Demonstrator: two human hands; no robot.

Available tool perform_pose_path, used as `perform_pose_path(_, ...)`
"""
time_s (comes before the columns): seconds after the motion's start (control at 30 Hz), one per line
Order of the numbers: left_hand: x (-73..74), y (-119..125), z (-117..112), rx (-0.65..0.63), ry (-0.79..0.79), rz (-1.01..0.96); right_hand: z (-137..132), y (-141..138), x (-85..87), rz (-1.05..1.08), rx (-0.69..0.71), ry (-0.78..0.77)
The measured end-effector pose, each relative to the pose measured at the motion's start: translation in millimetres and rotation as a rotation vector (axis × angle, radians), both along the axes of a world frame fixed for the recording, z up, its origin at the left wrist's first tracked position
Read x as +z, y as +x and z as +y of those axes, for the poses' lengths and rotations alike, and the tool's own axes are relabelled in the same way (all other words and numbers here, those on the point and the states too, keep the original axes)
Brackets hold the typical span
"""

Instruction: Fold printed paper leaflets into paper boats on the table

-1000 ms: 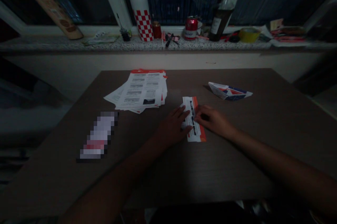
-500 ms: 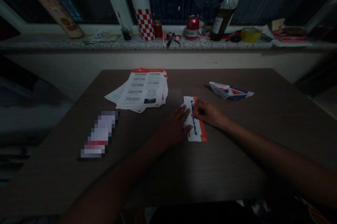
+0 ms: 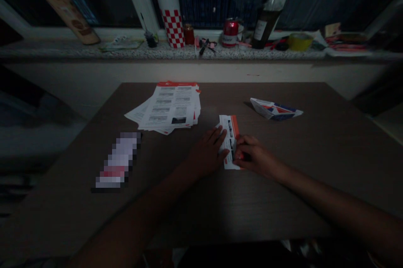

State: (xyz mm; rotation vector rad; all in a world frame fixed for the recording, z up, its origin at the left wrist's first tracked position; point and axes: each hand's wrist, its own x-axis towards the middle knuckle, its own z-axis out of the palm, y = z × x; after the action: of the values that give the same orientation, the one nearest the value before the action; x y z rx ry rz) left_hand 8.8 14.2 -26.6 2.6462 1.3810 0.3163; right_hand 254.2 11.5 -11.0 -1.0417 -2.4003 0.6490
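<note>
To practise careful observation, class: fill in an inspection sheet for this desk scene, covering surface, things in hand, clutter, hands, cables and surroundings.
Surface: brown wood-grain table, dimly lit.
Things in hand: folded white-and-orange paper, flat on the table.
Clutter: stack of printed sheets; folded paper shape; blurred-out item.
Hands: left hand flat on the paper; right hand presses its lower right edge, grip unclear.
Cables: nothing seen.
Surroundings: windowsill with checkered bottle, red can, dark bottle, tape roll.
</note>
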Motion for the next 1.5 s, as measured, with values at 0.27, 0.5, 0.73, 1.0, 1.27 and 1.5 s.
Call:
perform_pose_path(0.27, -0.7, -2, 1, -0.005, 0.015, -0.044, -16, 6, 4.5, 0.018, 0.045, -0.065)
perform_pose_path(0.5, 3.3, -9, 7, -0.088, -0.002, -0.061, 11, 17, 8.3, 0.049, 0.031, 0.072)
perform_pose_path(0.73, 4.9, -17, 9, -0.187, 0.065, -0.018, 41, 29, 4.7, -0.057, -0.005, 0.218)
perform_pose_path(1.0, 15.1, -21, 17, -0.147, 0.062, 0.03, 45, 41, -7.2, -0.168, 0.015, 0.267)
perform_pose_path(1.27, 21.7, -24, 9, -0.122, -0.068, -0.061, 40, 49, -1.1, -0.175, 0.012, 0.268)
perform_pose_path(1.5, 27.1, -19, 6, -0.098, -0.103, -0.083, 38, 49, 1.6, -0.121, 0.049, 0.214)
